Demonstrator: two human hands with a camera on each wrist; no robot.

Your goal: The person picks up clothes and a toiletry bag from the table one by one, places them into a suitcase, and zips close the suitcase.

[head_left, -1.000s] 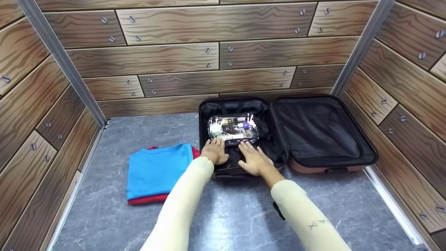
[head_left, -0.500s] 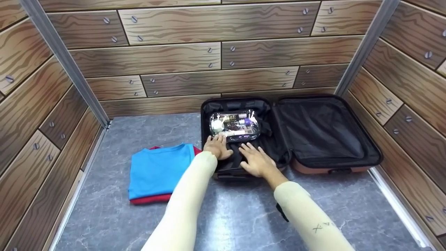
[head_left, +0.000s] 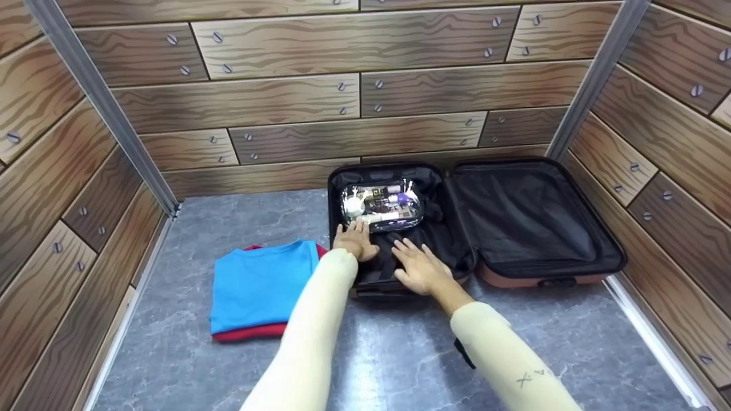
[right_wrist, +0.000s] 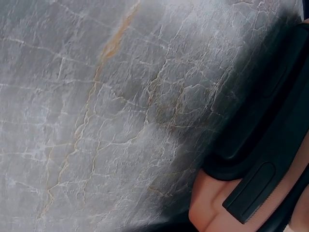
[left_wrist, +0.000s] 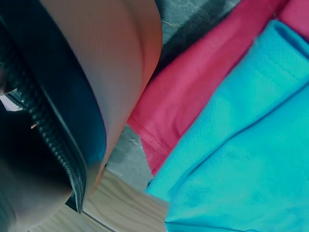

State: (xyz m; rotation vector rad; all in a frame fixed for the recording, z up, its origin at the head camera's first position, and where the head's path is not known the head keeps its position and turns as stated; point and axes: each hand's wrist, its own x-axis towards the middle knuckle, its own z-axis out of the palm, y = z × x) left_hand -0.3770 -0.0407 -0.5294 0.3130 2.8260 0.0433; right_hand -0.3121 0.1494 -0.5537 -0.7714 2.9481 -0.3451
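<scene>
1. Since a second ago, the clear plastic pouch with black trim (head_left: 381, 208) has shifted toward the far edge of the suitcase half it lies in, and the right hand (head_left: 422, 267) now sits apart from it.
2. The left hand (head_left: 354, 240) is released, its fingers straight, fingertips at the pouch's near-left edge (whether they press is hard to tell).
3. The right hand is likewise released, fingers extended over the same half.
4. The black-lined suitcase with a pinkish-brown shell (head_left: 525, 217) lies spread in two halves.
5. Left of it, a folded bright-blue cloth shirt (head_left: 265, 285) rests on a red cloth garment (head_left: 251, 332).
</scene>
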